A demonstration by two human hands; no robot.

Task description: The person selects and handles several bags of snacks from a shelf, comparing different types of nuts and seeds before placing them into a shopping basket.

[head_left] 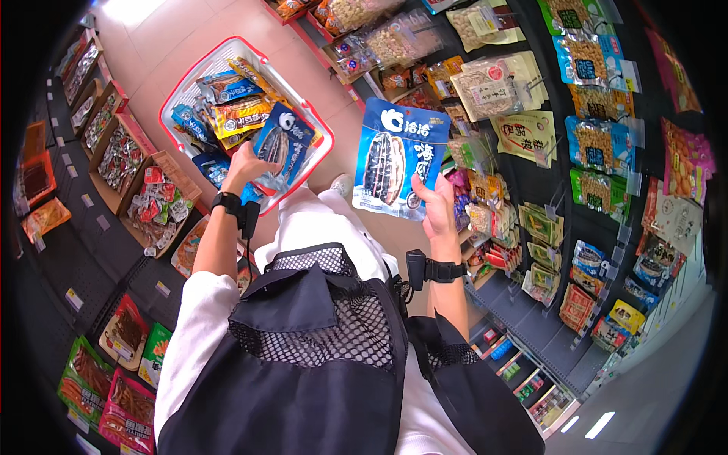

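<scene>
My right hand point(439, 206) pinches the lower right corner of a blue sunflower seed pouch point(382, 156), thumb on its printed front. The pouch is held up to the right of a white plastic shopping basket with a red rim point(325, 149). Inside the basket, my left hand point(249, 169) grips the left side of a second blue sunflower seed pouch point(291, 139), its thumb across the front. Its fingertips are hidden. Under and beyond that pouch lie a yellow snack bag point(242, 114), a blue snack bag point(230, 87) and several others.
Hanging nut and seed bags point(588, 60) fill the dark shelf rack on my right. To my left, open cardboard boxes of small wrapped snacks point(120, 159) line a dark shelf point(74, 244). Tiled floor point(187, 25) extends beyond the basket. A white shoe point(342, 186) shows below the pouch.
</scene>
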